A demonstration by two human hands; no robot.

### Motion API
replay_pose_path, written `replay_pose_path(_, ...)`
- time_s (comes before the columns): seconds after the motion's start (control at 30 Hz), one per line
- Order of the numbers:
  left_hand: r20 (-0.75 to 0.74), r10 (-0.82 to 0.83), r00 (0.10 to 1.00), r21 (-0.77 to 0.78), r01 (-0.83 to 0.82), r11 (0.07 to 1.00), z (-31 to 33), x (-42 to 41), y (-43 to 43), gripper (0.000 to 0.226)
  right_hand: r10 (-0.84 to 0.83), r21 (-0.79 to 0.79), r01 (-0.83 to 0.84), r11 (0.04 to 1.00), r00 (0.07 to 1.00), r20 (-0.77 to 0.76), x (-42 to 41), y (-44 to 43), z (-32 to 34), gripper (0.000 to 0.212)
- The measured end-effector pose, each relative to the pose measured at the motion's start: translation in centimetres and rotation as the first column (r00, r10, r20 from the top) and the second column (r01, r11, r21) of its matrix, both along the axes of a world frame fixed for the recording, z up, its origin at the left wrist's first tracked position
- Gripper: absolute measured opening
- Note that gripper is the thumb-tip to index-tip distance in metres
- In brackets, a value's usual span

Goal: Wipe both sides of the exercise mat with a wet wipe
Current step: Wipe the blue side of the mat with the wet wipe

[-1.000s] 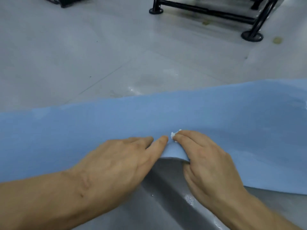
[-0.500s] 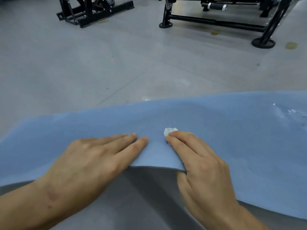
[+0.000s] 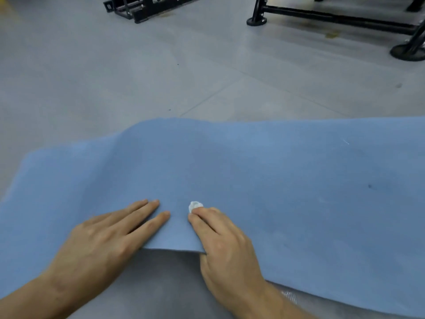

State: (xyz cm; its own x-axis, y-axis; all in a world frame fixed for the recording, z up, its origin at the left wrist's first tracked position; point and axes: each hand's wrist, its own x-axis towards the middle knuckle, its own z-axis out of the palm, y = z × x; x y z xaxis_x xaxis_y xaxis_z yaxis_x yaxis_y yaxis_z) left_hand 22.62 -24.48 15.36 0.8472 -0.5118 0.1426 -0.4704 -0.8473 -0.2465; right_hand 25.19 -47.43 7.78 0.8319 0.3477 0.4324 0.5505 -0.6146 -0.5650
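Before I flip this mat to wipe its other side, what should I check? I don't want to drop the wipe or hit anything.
1. Wet wipe in hand: ok, wadded under the right hand fingertips.
2. Right grip on the mat edge: ok, fingers on top, thumb beneath.
3. Left hand grip: cannot tell, fingers lie flat on top and the thumb is hidden.
4. Near edge raised off the floor: ok, between the hands.
5. Black frames apart from the mat: ok, well beyond its far edge.
6. Top side fully wiped: cannot tell.
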Motion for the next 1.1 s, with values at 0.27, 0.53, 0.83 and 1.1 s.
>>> replay_pose_path(0.27, -0.203, 0.102, 0.974, 0.058, -0.092, 0.994, -5.6, -2.2, 5.1, 0.078, 0.199, -0.217, -0.222, 0.951, 0.972, -0.123, -0.8, 3.8, -3.6, 0.054)
replay_pose_path(0.53, -0.207, 0.089, 0.974, -0.09, -0.11, 0.99, -7.8, -0.9, -1.7, 0.072, 0.169, -0.193, -0.215, 0.957, 0.958, -0.23, -0.7, 2.1, -4.4, 0.067)
replay_pose_path(0.83, -0.181, 0.115, 0.977, -0.021, -0.121, 0.992, -8.0, -0.1, -2.8, 0.065, 0.057, -0.22, -0.106, 0.97, 0.974, -0.22, -0.6, -2.5, -5.6, 0.068)
replay_pose_path(1.1, -0.178, 0.146, 0.973, 0.021, -0.145, 0.989, -9.5, -1.4, -0.8, 0.065, -0.017, -0.329, -0.057, 0.943, 0.976, -0.219, -2.1, -7.5, -8.9, 0.072)
